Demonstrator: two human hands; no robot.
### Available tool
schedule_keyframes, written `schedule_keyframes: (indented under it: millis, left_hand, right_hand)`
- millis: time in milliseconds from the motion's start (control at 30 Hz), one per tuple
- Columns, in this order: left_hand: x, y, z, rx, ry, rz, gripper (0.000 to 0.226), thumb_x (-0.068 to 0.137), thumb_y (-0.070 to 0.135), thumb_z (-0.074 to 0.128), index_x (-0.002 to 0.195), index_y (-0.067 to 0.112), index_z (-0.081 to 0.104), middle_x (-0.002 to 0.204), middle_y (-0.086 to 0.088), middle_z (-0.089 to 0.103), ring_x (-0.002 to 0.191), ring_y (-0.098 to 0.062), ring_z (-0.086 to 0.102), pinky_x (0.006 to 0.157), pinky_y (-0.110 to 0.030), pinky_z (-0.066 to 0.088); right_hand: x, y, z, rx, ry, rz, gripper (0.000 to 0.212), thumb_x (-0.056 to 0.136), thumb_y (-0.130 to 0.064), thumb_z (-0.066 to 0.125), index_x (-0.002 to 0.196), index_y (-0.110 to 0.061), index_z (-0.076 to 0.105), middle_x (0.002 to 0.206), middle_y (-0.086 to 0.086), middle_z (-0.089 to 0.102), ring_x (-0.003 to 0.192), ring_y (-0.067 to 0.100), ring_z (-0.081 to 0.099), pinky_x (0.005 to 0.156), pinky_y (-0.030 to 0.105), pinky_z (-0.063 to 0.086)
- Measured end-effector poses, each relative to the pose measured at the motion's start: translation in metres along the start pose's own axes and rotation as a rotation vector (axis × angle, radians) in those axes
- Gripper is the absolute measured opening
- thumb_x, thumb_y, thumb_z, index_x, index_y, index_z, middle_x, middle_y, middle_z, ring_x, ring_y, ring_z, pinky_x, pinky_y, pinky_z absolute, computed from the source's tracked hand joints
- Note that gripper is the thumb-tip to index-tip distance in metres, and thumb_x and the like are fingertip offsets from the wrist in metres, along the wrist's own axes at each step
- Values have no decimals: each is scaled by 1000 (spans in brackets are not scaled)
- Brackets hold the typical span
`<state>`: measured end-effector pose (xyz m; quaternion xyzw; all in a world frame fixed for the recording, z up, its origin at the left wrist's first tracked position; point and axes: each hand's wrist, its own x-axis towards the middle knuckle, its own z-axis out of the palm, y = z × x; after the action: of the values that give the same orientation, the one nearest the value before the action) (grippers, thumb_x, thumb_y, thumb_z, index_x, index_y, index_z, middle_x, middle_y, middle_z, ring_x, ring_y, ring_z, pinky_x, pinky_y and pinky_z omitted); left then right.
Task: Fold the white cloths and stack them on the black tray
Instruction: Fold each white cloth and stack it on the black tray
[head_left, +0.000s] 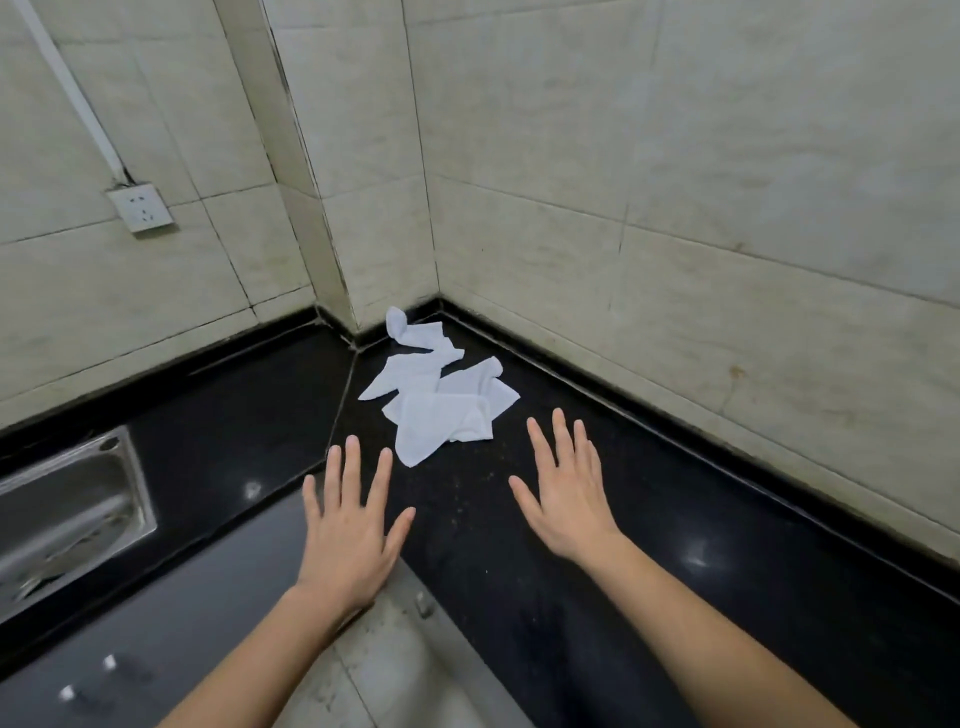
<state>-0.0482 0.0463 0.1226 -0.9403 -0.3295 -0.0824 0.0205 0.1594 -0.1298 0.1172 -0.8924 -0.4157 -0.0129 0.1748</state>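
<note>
Listing the contents of one counter corner, from the head view.

Item 1: cloths (436, 389). White, several, lying loose and overlapping in a crumpled heap on the black counter (519, 582). They sit at 12 o'clock from the hands, and the heap runs back into the wall corner. The farthest piece is twisted into a roll at the foot of the wall. The count cannot be told, as the edges overlap. None is folded, so the work looks not yet begun.
Handling, as judged: thin, light and limp, with no stiffness. They should sag when lifted and slide easily on the glossy stone. Not fragile.
Suggested hold: pinch two neighbouring corners of the nearest piece, whose free corner points to 6 o'clock. Lift it clear of the heap, then lay it flat to fold.

Item 2: left hand (348, 530). At 7 o'clock of the heap, palm down, fingers straight and spread wide, holding nothing. Near the front corner of the cloths, not touching it.

Item 3: right hand (563, 499). At 5 o'clock of the heap, posed the same way, holding nothing. Whether either palm rests on the counter cannot be told.

Item 4: tray. None made out in view.

Item 5: sink (67, 514). Steel, at 9 o'clock, well apart from the cloths.

Item 6: socket (140, 207). On the tiled wall at 10 o'clock.
</note>
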Motion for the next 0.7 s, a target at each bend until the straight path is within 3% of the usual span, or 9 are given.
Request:
schedule_keyframes:
  millis: [200,367,467,567,700]
  left_hand:
    - [86,-12,21,-23,-49,4,76,95,63,18,157,19,19,164,-17,1,151,-35,-1,116,-61,17]
    - [139,-23,46,-101,-122,-63,86,85,70,0,158,24,0,163,-11,-17,150,-29,-19,120,-54,2]
    - [166,-29,64,-108,-210,-56,78,94,65,15,158,22,0,164,-12,-14,151,-30,-16,120,-53,4]
    - [203,-38,79,-106,-282,2,70,100,45,39,158,18,8,165,-12,-4,152,-30,-8,121,-53,12]
    - [270,-51,110,-120,-332,95,66,100,33,45,156,14,16,164,-12,9,151,-30,7,116,-50,26]
  right_hand:
    - [86,8,27,50,-63,75,74,102,-54,30,158,-23,-7,165,10,-16,152,35,-13,124,49,3]
    - [135,15,41,45,-82,103,73,102,-52,37,159,-21,5,166,14,1,153,36,1,123,49,12]
    - [157,24,57,49,-134,143,72,102,-52,36,160,-21,6,166,13,2,153,34,2,123,48,15]
    - [180,28,69,67,-181,174,69,103,-50,34,159,-21,7,167,11,3,153,31,3,123,46,15]
    - [224,28,94,117,-229,237,66,103,-48,37,158,-20,14,166,9,12,152,28,14,122,44,22]
